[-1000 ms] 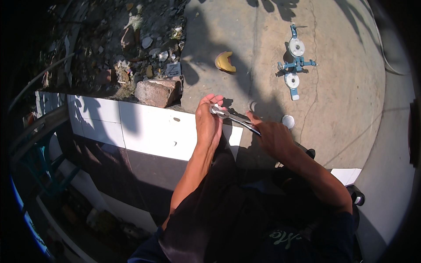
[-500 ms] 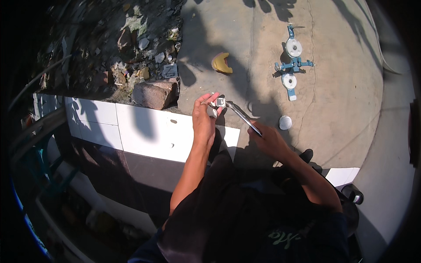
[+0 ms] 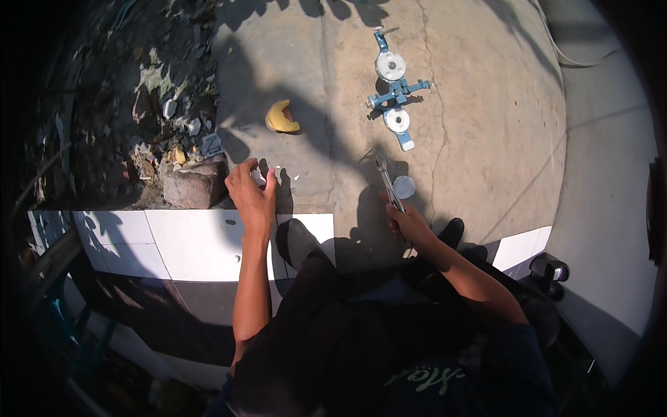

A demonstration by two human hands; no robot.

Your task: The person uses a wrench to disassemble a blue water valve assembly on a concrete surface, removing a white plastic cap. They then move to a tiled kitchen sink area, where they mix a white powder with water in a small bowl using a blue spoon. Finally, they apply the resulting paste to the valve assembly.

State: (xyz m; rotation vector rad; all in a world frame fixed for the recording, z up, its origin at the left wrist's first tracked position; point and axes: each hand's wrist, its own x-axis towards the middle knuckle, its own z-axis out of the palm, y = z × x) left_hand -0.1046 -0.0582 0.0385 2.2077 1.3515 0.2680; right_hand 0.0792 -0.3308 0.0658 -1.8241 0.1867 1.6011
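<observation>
Head view: my left hand point(image 3: 253, 197) is over the ground with its fingers bent and its thumb standing apart from them, and a small white piece point(image 3: 259, 178) shows in the space between; I cannot tell whether I am gripping it or it lies beyond my fingers. My right hand point(image 3: 411, 226), well apart to the right and a little lower, is closed around the handles of metal pliers point(image 3: 390, 189), whose head points up and slightly left, away from me. So the white piece is at my left fingertips, well to the left of the pliers. Just right of the pliers lies a round white disc point(image 3: 404, 187), near my right hand. A few white crumbs point(image 3: 297, 177) lie on the concrete point(image 3: 361, 42) just right of my left hand. Left of that hand sits a reddish, rough stone point(image 3: 194, 184), at the border of a patch of rubble point(image 3: 149, 111). Beyond my left hand, farther from me, is a curved yellow object point(image 3: 281, 118). Beyond the disc lies a blue frame point(image 3: 399, 92) bearing two white round parts. White tiles point(image 3: 187, 240) run below the stone, edged by dark ones nearer me.
</observation>
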